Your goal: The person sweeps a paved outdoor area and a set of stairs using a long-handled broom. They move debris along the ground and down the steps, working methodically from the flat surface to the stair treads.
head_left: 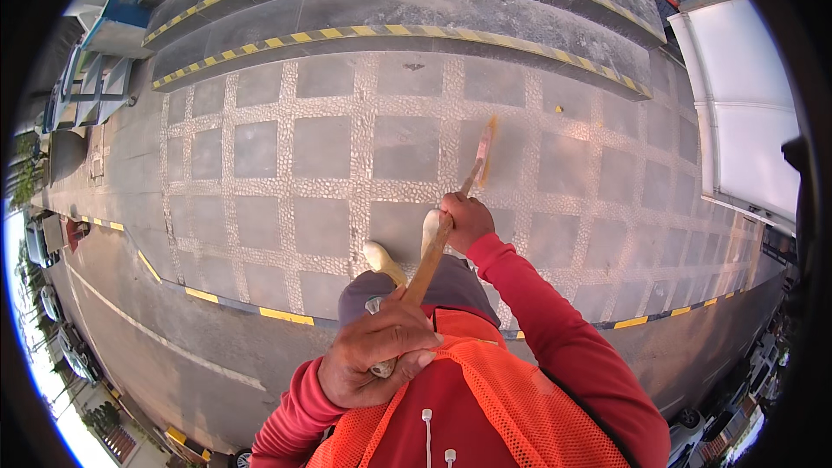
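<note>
A long broom with a worn wooden handle (426, 273) slants from my chest out over the paving. At its far end is a narrow pinkish head (483, 149) with orange bristles (494, 124) along it, seen edge-on at the ground. My left hand (381, 347) is closed round the top end of the handle, close to my body. Farther down, my right hand (468, 218) wraps the handle, arm stretched forward. Pale shoes (381, 260) show just beyond my grey trousers, partly behind the handle.
Grey square slabs (406, 146) with pebbled strips lie underfoot. Ahead rise steps edged in yellow and black (399, 30). A small yellowish scrap (559, 109) lies right of the broom head. A white panelled structure (750, 104) stands at right; a striped kerb (286, 315) borders the road behind.
</note>
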Motion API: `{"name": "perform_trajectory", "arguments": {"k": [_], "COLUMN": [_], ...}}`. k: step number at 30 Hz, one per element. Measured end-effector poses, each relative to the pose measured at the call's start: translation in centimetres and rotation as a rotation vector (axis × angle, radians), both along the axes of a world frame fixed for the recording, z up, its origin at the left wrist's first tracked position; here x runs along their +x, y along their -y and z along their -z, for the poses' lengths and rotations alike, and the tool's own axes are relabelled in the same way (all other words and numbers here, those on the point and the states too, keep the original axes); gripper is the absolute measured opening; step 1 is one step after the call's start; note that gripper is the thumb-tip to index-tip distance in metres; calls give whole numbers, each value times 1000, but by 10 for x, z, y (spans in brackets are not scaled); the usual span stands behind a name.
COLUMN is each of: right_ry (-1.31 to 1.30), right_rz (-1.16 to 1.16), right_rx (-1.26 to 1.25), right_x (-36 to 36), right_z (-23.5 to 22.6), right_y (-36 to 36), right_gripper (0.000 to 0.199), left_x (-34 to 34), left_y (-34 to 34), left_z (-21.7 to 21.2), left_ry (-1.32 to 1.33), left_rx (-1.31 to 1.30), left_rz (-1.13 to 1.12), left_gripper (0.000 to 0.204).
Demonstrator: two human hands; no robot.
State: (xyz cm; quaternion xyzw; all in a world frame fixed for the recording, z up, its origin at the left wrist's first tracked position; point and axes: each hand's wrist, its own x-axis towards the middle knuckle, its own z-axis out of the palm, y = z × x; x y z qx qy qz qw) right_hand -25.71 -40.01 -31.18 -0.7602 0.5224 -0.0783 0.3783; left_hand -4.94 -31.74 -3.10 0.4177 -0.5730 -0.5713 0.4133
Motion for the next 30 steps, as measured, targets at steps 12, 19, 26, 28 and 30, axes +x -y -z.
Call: {"name": "perform_trajectory", "arguments": {"k": [12,19,26,28,30], "right_ry": [268,-29,397,359,243], "right_rz": [-106,15,-187,-278,-237], "right_rx": [334,-25,73,219,268], "right_x": [229,180,319,336,331], "right_z": [71,23,-30,-9,16], "right_y": [32,100,51,50,62], "right_gripper": [13,14,19,13,11], "left_x": [101,171,233,234,232], "left_y": [38,91,67,72,90], "left_z": [32,27,-51,-28,17], "left_ry": [385,72,203,221,126], "left_rx": [97,-4,-85,-34,3], "left_rz": [-80,-102,-11,-18,-134], "left_gripper": [21,23,29,30,32]}}
